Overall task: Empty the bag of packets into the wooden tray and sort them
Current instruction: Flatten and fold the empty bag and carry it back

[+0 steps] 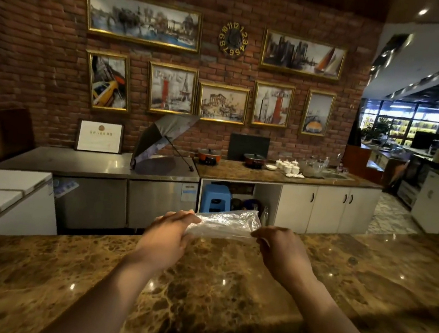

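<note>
A clear, crinkled plastic bag [226,224] is stretched between both hands, held just above the far edge of the brown marble counter [224,292]. My left hand [169,233] pinches its left end and my right hand [283,248] pinches its right end. The bag looks flat and see-through; I cannot make out any packets inside it. No wooden tray and no loose packets are in view.
Beyond the counter runs an aisle, then a steel fridge unit with an open umbrella [164,142] on top. A back counter [281,174] holds two red pots, white cups and a sink. A blue stool [215,198] sits underneath. White chest freezers [0,193] stand at left.
</note>
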`<state>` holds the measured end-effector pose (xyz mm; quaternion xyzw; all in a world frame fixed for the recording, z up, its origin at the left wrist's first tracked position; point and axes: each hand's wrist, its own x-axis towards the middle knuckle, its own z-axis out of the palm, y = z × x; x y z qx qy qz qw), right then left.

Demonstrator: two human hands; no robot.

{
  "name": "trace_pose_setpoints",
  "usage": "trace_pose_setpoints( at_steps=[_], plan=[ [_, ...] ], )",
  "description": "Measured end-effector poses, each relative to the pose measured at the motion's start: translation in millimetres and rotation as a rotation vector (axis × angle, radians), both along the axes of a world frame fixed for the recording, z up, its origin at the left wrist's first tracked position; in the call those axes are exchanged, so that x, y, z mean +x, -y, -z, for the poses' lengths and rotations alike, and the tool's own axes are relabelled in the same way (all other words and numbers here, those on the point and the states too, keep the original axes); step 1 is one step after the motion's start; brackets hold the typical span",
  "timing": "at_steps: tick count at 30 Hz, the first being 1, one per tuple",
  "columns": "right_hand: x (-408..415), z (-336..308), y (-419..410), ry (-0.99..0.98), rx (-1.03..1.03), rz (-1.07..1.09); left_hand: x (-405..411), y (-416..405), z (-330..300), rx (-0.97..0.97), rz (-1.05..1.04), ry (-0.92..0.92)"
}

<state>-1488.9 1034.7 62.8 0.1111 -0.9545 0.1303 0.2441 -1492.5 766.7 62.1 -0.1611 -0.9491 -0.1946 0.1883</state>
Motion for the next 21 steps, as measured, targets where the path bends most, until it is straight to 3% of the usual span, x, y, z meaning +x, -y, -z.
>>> trace_pose_setpoints(
  at_steps=[21],
  plan=[
    [13.3, -37.1, 13.9, -0.11, -0.023, -0.081, 16.9, 12.3, -32.8, 0.016, -0.053, -0.113]
  ],
)
